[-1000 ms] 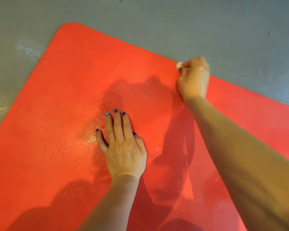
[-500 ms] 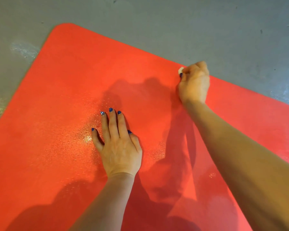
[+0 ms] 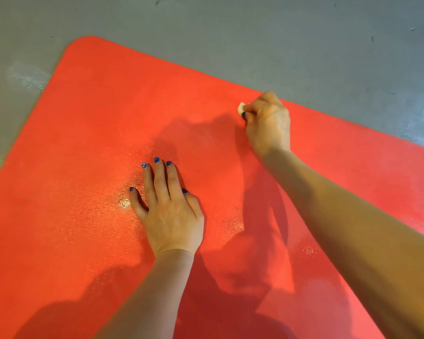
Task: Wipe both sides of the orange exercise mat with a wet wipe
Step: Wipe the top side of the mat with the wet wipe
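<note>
My right hand [image 3: 267, 123] is curled into a fist around the wet wipe [image 3: 241, 108], pressing it down on the orange mat [image 3: 96, 118] close to its far edge; only a small pale wad pokes out beside my thumb, the rest is buried in my fingers. My left hand [image 3: 169, 211] lies flat on the middle of the mat, fingers straight and close together, thumb out to the side, holding nothing. The mat is spread on the grey floor [image 3: 304, 40], its rounded far corner in sight, its near and right parts cut off by the frame. My right forearm covers part of the mat.
</note>
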A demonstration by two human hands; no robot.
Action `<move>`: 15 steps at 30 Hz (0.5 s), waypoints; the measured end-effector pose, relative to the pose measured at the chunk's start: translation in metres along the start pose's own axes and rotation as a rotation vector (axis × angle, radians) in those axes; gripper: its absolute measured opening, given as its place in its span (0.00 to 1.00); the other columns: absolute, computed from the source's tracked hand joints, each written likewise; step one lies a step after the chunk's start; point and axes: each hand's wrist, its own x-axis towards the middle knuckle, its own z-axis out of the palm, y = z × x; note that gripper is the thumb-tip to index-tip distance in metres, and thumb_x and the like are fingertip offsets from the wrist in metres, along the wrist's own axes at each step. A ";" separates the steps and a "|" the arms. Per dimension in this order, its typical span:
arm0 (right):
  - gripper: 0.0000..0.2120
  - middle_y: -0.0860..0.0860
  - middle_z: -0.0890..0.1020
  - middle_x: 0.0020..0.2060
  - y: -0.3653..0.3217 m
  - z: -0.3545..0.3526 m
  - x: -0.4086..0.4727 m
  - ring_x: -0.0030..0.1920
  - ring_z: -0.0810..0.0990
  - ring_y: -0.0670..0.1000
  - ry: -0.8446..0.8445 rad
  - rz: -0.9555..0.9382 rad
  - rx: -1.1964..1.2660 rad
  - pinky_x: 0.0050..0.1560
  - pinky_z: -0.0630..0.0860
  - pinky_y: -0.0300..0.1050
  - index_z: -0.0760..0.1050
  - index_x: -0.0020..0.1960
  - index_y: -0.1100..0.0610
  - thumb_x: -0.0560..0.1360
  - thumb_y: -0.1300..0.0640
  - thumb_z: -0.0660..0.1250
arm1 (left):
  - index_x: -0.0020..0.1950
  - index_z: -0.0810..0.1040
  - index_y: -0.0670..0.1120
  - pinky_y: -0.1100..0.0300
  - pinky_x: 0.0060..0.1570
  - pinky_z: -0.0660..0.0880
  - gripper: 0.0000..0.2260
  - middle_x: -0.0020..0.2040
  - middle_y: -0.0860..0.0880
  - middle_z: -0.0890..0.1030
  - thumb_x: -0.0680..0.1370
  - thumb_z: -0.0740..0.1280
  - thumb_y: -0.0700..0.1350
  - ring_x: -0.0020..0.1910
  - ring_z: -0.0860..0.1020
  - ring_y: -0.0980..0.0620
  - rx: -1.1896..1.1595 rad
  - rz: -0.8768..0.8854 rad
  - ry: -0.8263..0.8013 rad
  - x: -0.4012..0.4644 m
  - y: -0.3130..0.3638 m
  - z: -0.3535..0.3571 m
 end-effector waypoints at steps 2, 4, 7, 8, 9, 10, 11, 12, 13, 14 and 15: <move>0.07 0.57 0.78 0.41 0.006 -0.008 -0.009 0.43 0.79 0.59 -0.034 -0.112 0.017 0.41 0.76 0.52 0.83 0.43 0.60 0.73 0.62 0.66 | 0.77 0.67 0.42 0.36 0.75 0.53 0.27 0.79 0.44 0.64 0.78 0.52 0.46 0.81 0.57 0.43 0.001 0.003 0.002 0.000 0.000 0.000; 0.07 0.56 0.77 0.39 0.020 -0.021 -0.035 0.42 0.78 0.59 -0.083 -0.211 -0.005 0.39 0.77 0.53 0.83 0.44 0.57 0.73 0.63 0.66 | 0.77 0.67 0.42 0.36 0.75 0.53 0.27 0.79 0.44 0.64 0.78 0.52 0.46 0.81 0.57 0.43 0.005 0.009 0.004 0.000 -0.001 0.000; 0.08 0.55 0.78 0.40 0.032 -0.042 -0.083 0.42 0.79 0.58 -0.132 -0.265 0.001 0.41 0.76 0.53 0.82 0.44 0.59 0.75 0.60 0.64 | 0.77 0.67 0.41 0.35 0.75 0.53 0.27 0.79 0.44 0.64 0.78 0.52 0.46 0.81 0.57 0.42 0.011 0.013 -0.001 0.000 -0.001 -0.001; 0.08 0.55 0.78 0.40 0.035 -0.043 -0.088 0.42 0.79 0.58 -0.141 -0.269 0.017 0.41 0.77 0.53 0.82 0.44 0.60 0.75 0.60 0.64 | 0.77 0.67 0.41 0.35 0.75 0.53 0.27 0.80 0.44 0.63 0.78 0.52 0.46 0.81 0.57 0.42 0.015 0.013 -0.004 0.000 -0.001 -0.001; 0.08 0.55 0.78 0.40 0.033 -0.042 -0.083 0.41 0.79 0.59 -0.140 -0.268 0.007 0.39 0.77 0.53 0.81 0.42 0.60 0.75 0.60 0.64 | 0.77 0.66 0.41 0.35 0.75 0.53 0.27 0.80 0.44 0.63 0.78 0.52 0.46 0.81 0.57 0.42 0.018 0.013 -0.006 0.000 0.000 -0.001; 0.08 0.56 0.77 0.38 0.030 -0.037 -0.072 0.41 0.78 0.59 -0.124 -0.256 -0.021 0.37 0.77 0.52 0.79 0.39 0.60 0.75 0.59 0.65 | 0.77 0.66 0.41 0.35 0.75 0.53 0.27 0.80 0.44 0.63 0.78 0.52 0.46 0.81 0.56 0.42 0.018 0.014 -0.006 0.000 -0.001 0.000; 0.10 0.56 0.76 0.38 0.025 -0.030 -0.056 0.41 0.77 0.60 -0.098 -0.225 -0.050 0.35 0.75 0.51 0.78 0.37 0.60 0.75 0.59 0.64 | 0.77 0.66 0.41 0.35 0.75 0.53 0.28 0.80 0.43 0.63 0.78 0.52 0.46 0.81 0.56 0.42 0.016 0.015 -0.004 -0.001 -0.001 0.000; 0.10 0.57 0.76 0.39 0.018 -0.022 -0.037 0.42 0.77 0.61 -0.072 -0.173 -0.067 0.35 0.73 0.50 0.77 0.37 0.61 0.75 0.59 0.64 | 0.77 0.66 0.41 0.35 0.75 0.53 0.28 0.80 0.43 0.63 0.78 0.52 0.46 0.81 0.57 0.42 0.013 0.013 0.000 0.000 -0.001 0.001; 0.08 0.59 0.76 0.42 0.008 -0.015 -0.020 0.44 0.77 0.61 -0.055 -0.111 -0.071 0.36 0.70 0.50 0.77 0.39 0.62 0.74 0.60 0.63 | 0.77 0.66 0.41 0.35 0.75 0.53 0.28 0.79 0.43 0.63 0.77 0.52 0.46 0.81 0.57 0.42 0.007 0.008 0.006 0.000 -0.001 0.001; 0.06 0.59 0.76 0.45 -0.002 -0.007 -0.005 0.46 0.76 0.62 -0.038 -0.055 -0.073 0.37 0.67 0.48 0.78 0.41 0.62 0.73 0.62 0.63 | 0.77 0.67 0.41 0.35 0.75 0.53 0.28 0.79 0.43 0.64 0.77 0.52 0.46 0.80 0.57 0.42 -0.001 0.004 0.014 0.000 -0.001 0.001; 0.05 0.60 0.76 0.48 -0.012 0.001 0.006 0.47 0.76 0.62 -0.027 -0.019 -0.071 0.38 0.64 0.47 0.77 0.43 0.63 0.73 0.64 0.63 | 0.77 0.67 0.41 0.35 0.75 0.53 0.27 0.79 0.43 0.64 0.77 0.53 0.46 0.80 0.58 0.42 -0.008 0.003 0.023 0.000 -0.001 0.001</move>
